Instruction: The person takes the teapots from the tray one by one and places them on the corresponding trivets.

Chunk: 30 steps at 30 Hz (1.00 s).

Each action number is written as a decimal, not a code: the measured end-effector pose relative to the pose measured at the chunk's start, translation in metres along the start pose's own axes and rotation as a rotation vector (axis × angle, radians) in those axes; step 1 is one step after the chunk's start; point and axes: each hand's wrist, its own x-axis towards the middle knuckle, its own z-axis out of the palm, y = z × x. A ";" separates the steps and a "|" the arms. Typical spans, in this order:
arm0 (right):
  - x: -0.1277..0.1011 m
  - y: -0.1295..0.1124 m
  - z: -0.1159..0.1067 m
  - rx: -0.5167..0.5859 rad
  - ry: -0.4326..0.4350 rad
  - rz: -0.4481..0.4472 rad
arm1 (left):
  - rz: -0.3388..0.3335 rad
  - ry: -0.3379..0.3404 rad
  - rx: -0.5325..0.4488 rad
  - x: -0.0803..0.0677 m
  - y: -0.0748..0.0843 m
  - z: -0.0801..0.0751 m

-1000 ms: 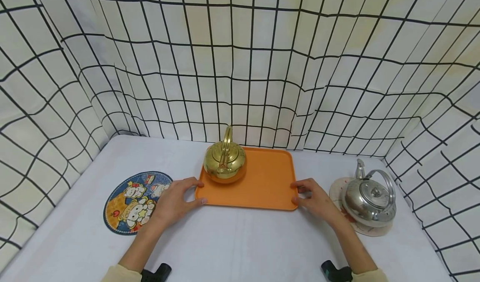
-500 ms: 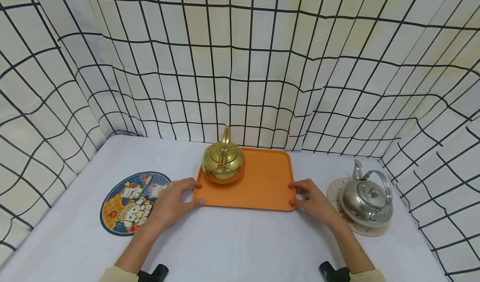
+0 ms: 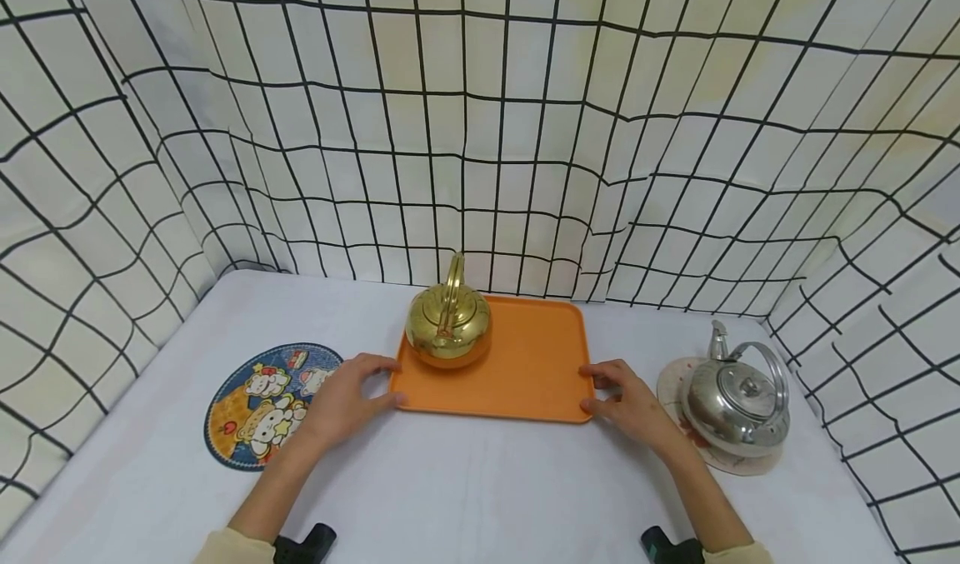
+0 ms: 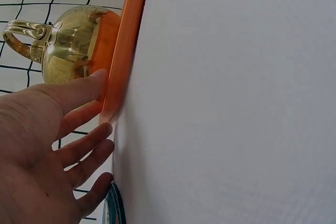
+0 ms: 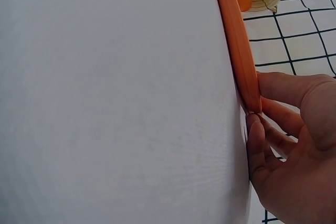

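— Where is the orange tray [image 3: 525, 372]?
— It lies flat on the white counter [image 3: 465, 489], toward the back edge at the middle. A brass kettle [image 3: 448, 324] stands upright in the tray's back left corner.

— What are the hands doing?
— The left hand [image 3: 347, 399] grasps the tray's front left corner, thumb on the rim and fingers curled at the edge. The right hand [image 3: 628, 397] grasps the front right corner the same way; the right wrist view shows its thumb lying on the rim with the fingers tucked beneath.

— And around them?
— A round cartoon mat [image 3: 266, 401] lies just left of the left hand. Near the right edge of the counter, a steel kettle [image 3: 738, 401] sits on a pale round trivet [image 3: 731, 457], close to the right wrist.
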 end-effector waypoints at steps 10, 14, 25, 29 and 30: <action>0.000 -0.002 0.000 0.013 -0.001 0.012 | -0.100 0.154 -0.182 0.005 0.005 -0.009; 0.000 -0.001 0.001 0.009 0.000 0.019 | -0.111 0.203 -0.263 0.008 0.014 -0.014; -0.003 0.001 0.002 0.017 -0.013 0.021 | -0.098 0.261 -0.395 0.017 0.027 -0.015; -0.003 -0.001 0.002 0.013 -0.013 0.021 | -0.078 0.274 -0.416 0.021 0.030 -0.015; -0.003 -0.001 0.002 0.010 -0.012 0.023 | -0.072 0.277 -0.423 0.022 0.030 -0.015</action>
